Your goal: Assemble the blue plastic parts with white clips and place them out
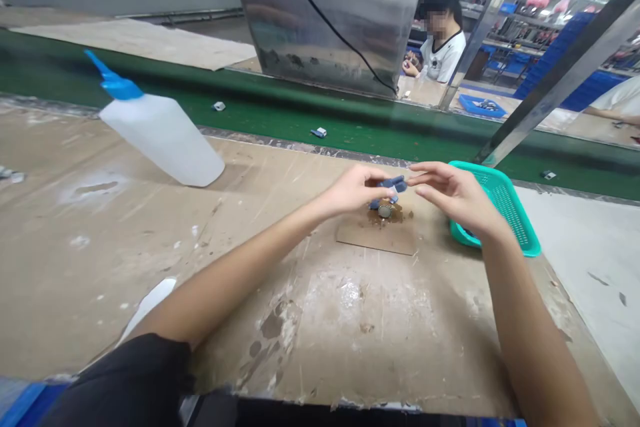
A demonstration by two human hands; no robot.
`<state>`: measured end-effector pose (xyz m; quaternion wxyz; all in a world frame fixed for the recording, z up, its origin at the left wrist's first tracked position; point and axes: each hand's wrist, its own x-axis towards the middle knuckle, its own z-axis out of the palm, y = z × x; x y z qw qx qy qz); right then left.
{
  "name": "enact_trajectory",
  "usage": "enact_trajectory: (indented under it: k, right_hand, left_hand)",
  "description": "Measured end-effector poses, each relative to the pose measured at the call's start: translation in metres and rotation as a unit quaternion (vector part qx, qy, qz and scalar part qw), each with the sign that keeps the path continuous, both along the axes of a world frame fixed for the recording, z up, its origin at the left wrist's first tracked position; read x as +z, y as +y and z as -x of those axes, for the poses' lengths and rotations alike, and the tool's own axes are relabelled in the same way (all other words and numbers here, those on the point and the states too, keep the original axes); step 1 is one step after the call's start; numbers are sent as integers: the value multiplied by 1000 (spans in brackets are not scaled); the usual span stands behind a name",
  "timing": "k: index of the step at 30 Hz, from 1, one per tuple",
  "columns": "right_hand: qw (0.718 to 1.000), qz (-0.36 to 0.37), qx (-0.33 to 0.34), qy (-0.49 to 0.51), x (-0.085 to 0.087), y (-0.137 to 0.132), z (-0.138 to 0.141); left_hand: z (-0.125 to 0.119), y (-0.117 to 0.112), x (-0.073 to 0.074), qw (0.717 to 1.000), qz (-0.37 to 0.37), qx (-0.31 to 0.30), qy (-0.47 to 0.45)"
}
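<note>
My left hand (353,191) is closed, its thumb and fingers pinching a small blue-grey part (399,183) with a whitish piece on it. Just to the right, my right hand (454,197) has its fingers apart and turned toward that part; its fingertips come very close, and I cannot tell if they touch. Below the left fingertips, a small round metallic piece (385,211) lies on a stained cardboard piece (377,238). More blue material shows beside it, partly hidden by the left hand.
A white squeeze bottle (165,137) with a blue nozzle stands tilted-looking at left. A green basket (520,220) sits behind my right hand. Along the far edge runs a green belt (270,117) carrying small parts (320,133). Beyond are a metal panel (340,20) and a person (443,40).
</note>
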<state>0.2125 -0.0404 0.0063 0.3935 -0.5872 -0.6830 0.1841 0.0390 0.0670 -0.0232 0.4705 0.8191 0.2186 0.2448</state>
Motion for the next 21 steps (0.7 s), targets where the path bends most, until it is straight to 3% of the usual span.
enact_trajectory:
  k: [2,4,6,8,11,15,21]
  right_hand:
    - [989,35,-99,-108,5,-8,-34]
    - [944,132,-203,-226,5,-17,-65]
    - [899,250,-231,-276,-1,-23,-89]
    - [884,322,-205,-271,-10,-24,-101]
    - [887,330,-174,-271,-23,-18,-106]
    - [888,306,-176,-296,-35,-7,-101]
    - [897,283,-168,-296,-29,-10,-100]
  left_hand:
    - [-16,33,1,995,-52,63,53]
    - [-33,67,-4,974,-115,162,110]
    - [-46,94,-13,951,-153,223,153]
    - [-54,112,-22,938,-165,249,176]
    - [-54,126,-32,920,-175,296,187]
    - [-37,145,-37,899,-157,346,216]
    - [-14,174,-39,918,-109,320,207]
